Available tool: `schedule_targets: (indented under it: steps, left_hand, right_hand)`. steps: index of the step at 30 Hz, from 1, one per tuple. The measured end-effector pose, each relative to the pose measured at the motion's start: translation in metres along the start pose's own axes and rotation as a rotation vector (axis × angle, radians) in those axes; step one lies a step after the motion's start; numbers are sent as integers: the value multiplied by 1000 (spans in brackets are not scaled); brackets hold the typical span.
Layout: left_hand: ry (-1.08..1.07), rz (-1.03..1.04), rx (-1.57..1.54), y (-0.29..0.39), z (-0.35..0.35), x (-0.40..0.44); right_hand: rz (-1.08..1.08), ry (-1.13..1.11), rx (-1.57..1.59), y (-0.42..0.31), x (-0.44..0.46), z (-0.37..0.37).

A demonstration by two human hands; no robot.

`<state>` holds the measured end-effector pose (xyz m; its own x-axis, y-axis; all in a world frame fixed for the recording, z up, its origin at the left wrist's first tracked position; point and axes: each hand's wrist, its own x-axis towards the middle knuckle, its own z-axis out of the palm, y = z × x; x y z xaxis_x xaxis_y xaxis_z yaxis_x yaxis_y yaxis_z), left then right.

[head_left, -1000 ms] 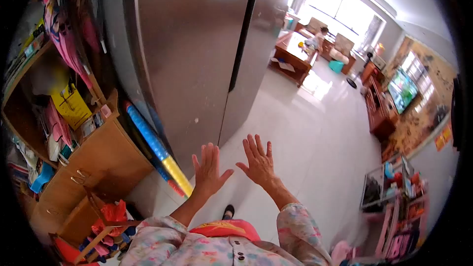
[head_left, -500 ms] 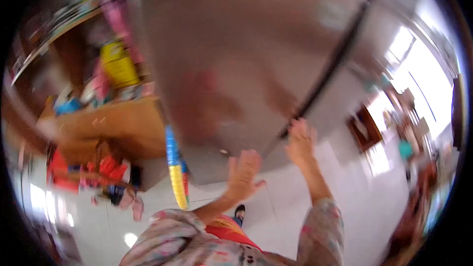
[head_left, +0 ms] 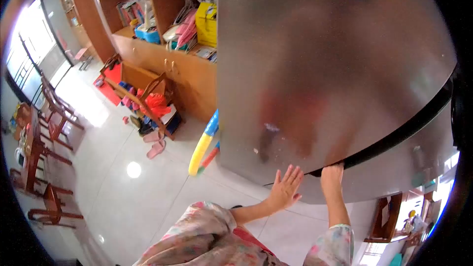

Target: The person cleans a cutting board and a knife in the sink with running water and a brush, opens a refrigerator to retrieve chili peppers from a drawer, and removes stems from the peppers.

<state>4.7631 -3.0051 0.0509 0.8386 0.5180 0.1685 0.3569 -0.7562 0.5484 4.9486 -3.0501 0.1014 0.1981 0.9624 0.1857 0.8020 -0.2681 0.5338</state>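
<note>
A large grey-brown refrigerator door (head_left: 335, 69) with a glossy, reflective face fills the upper right. Along its lower edge runs a black recessed handle strip (head_left: 394, 140). The fingers of my right hand (head_left: 333, 180) are curled into the near end of this strip, their tips hidden. To the left of it, my left hand (head_left: 287, 189) is open with fingers spread, at the bottom of the door face; whether it touches the surface I cannot tell. Small pale marks and blurred reflections show on the door.
A coloured hoop (head_left: 201, 152) stands against the refrigerator's left side. Beyond it are a wooden cabinet (head_left: 192, 76) with a yellow box (head_left: 206, 24), a wooden shoe rack (head_left: 148, 93) and pink slippers (head_left: 155, 149). Wooden chairs (head_left: 61, 120) stand far left.
The view has swung, bringing more of the room at left into sight. My right hand's fingers, extended at the black strip before, are now curled into it. My left hand stays open.
</note>
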Motion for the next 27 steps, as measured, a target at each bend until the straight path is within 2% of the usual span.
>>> schedule_targets:
  steps: [2, 5, 6, 7, 9, 11, 13, 15, 17, 19, 21, 23, 25, 27]
  left_hand:
    - [68, -61, 2, 2, 3, -9]
    - [184, -116, -13, 16, -1, -30]
    - [219, -118, -24, 26, 0, -39]
    - [217, -137, -9, 34, 2, -49]
    - [217, -151, 6, 50, 2, -61]
    - [283, -160, 35, 53, 5, -73]
    - [303, -184, 4, 61, 10, -85]
    - [315, -200, -63, 78, 16, -94]
    - [337, -189, -112, 96, 18, -101]
    - [325, -165, -126, 109, 30, -107]
    - [315, -125, -141, 120, 43, -112]
    - [272, -103, -146, 131, 54, -115]
    - [240, -78, -159, 146, 65, -119]
    - [167, -60, -142, 162, 78, -125]
  right_hand:
    - [51, 29, 89, -1, -7, 26]
    - [2, -9, 27, 5, -10, 16]
    - [-61, -100, -108, 4, -10, 5]
    - [-42, -87, -159, 2, -12, 15]
    - [-71, -123, -145, 2, -21, -16]
    - [-91, -92, -153, -1, -41, -1]
    - [116, -76, 126, -12, -74, 22]
    - [-186, -262, -91, -8, -115, -54]
    - [-153, -109, 83, -8, -167, -31]
    - [-360, -93, 44, 10, -223, -70]
    - [-358, 36, 235, 21, -283, -68]
    - [-154, 268, 490, 24, -334, -85]
    - [0, 216, 500, 34, -396, -92]
    - [302, 173, 635, 33, -463, -86]
